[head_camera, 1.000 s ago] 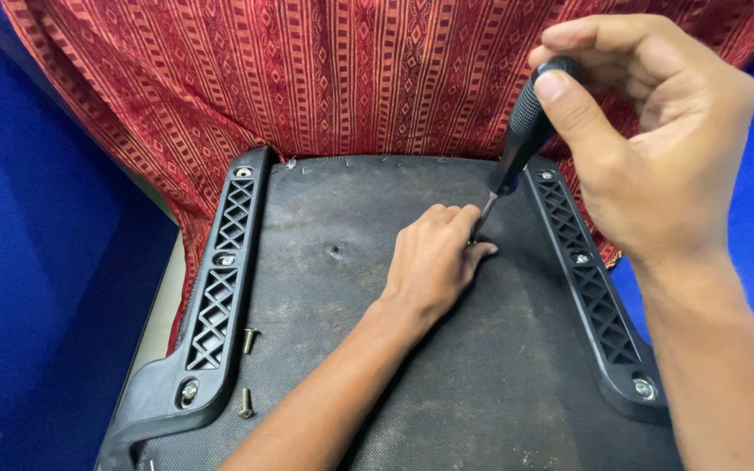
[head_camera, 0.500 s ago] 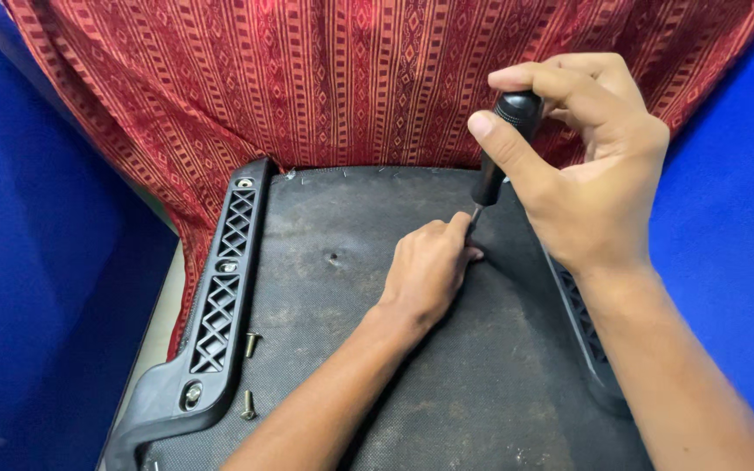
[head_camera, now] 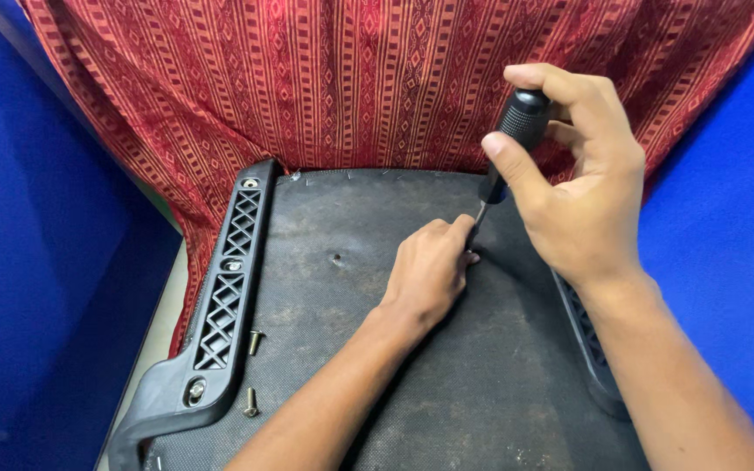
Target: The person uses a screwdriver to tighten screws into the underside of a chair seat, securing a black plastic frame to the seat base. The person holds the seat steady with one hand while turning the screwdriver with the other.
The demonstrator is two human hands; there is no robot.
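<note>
Since half a second ago: right hand [head_camera: 582,196] has shifted its hold on the screwdriver [head_camera: 510,144]; thumb now presses the side of the handle, fingers curl over its top. A second ago the grip sat lower and nearer the far right edge. Left hand [head_camera: 429,270] unchanged in place.

Surface: red patterned cloth [head_camera: 351,87] spreads beyond both hands, blue walls [head_camera: 28,218] on either side. A strip of pale floor shows left of the left forearm; not clear enough to say more.

Seat base [head_camera: 377,349]: dark grey, rough fabric underside, lies under both hands, worn and dusty, small hole just left of the left hand. Black latticed arm bracket [head_camera: 224,296] runs along its edge well left of the left hand, bolts seated in it. A second bracket [head_camera: 591,344] lies under the right wrist, mostly hidden.

Screwdriver: black ribbed handle, thin shaft, tilted, tip down beside the left fingertips. Right hand closed around the handle. Left hand loosely curled, fingertips pinched at the tip; whatever they pinch is hidden.

Two loose screws [head_camera: 253,342] lie on the base between bracket and left forearm.
</note>
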